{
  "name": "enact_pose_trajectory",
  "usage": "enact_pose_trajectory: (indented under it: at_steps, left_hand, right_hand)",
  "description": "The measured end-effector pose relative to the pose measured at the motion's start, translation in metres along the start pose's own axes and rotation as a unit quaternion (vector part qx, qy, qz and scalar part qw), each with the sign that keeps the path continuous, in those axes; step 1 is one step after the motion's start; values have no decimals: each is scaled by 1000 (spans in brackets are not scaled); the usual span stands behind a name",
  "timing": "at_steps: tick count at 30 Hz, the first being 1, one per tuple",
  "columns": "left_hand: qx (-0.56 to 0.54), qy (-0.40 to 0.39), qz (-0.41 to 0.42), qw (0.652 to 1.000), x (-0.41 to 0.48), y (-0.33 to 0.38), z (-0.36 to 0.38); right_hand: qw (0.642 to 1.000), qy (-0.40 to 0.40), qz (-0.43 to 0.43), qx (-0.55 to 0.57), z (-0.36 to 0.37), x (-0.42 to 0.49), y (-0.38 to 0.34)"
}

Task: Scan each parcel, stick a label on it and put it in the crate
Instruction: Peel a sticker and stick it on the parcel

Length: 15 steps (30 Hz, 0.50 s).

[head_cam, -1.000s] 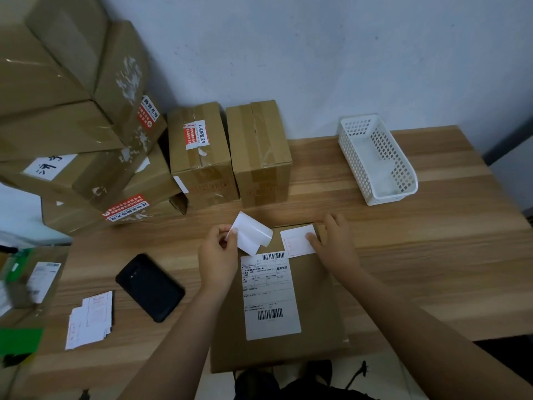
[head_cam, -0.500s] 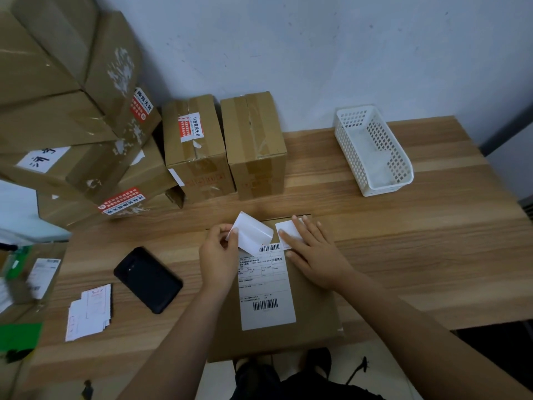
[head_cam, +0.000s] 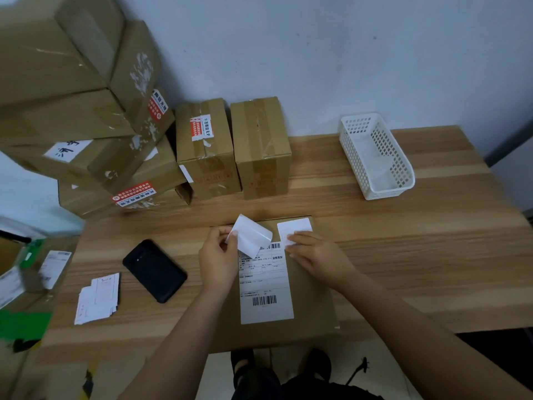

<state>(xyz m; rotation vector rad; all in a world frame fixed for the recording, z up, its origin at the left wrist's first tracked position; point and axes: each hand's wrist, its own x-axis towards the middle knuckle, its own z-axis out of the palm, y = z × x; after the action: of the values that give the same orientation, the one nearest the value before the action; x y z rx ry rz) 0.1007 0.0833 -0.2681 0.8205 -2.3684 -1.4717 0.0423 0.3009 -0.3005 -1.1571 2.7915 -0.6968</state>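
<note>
A flat brown parcel lies at the table's front edge and bears a long white shipping label with barcodes. A small white label sits on its far right corner. My right hand lies flat with straight fingers pressing on that small label's near edge. My left hand pinches a curled white backing sheet above the parcel's far left corner. A white perforated crate stands at the back right, with nothing in it. A black scanner device lies left of the parcel.
Two upright cardboard boxes stand against the wall behind the parcel. A pile of larger boxes fills the back left. A stack of small white labels lies at the left. The wooden table stretches bare to the right.
My right hand has slid across the small label toward me, from its far corner to its near left edge. My left hand keeps hold of the backing sheet.
</note>
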Motion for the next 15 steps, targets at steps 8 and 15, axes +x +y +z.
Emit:
enact_pose_trajectory:
  at_steps: [8, 15]
  left_hand:
    - [-42, 4, 6, 999, -15, -2, -26]
    - [-94, 44, 11, 995, -17, -33, -87]
  right_hand:
    - [971, 19, 121, 205, -3, 41, -56]
    - [956, -60, 89, 271, 19, 92, -117]
